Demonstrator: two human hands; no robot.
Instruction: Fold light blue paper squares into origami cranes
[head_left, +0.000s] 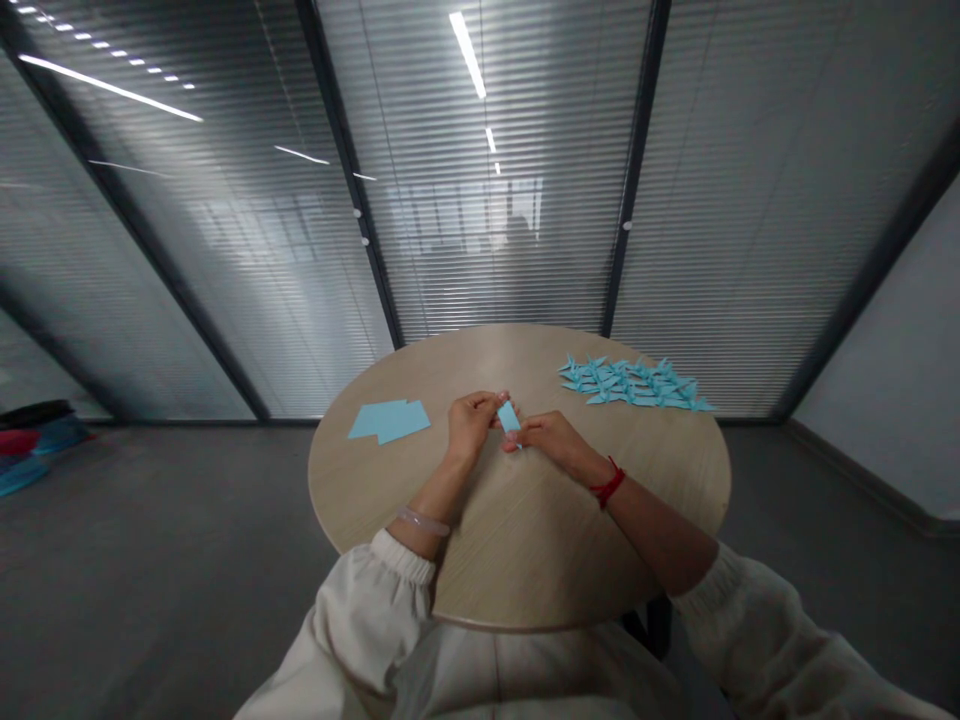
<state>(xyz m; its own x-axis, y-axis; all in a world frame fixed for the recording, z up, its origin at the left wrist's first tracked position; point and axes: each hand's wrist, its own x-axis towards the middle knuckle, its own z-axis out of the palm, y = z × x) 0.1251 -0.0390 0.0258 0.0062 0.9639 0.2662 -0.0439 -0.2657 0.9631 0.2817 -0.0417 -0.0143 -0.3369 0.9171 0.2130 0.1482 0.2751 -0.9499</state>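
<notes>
Between my hands, just over the middle of the table, is a small folded piece of blue paper [509, 417]. My left hand [474, 418] pinches its upper left end, fingers closed. At the lower right end, the fingers of my right hand [553, 440] are closed on the same paper. Part of the paper is covered by my fingertips, so its exact folds do not show. Flat blue paper sheets [390, 420] lie overlapping to the left of my left hand. Beyond my right hand sit several folded blue paper cranes [634, 382], grouped in rows.
The round wooden table [540, 560] has its near edge close to my body. Behind it stands a glass partition with blinds [510, 270]. A bin-like object with red and blue parts [41, 440] is on the floor at far left. A white wall [892, 400] rises at right.
</notes>
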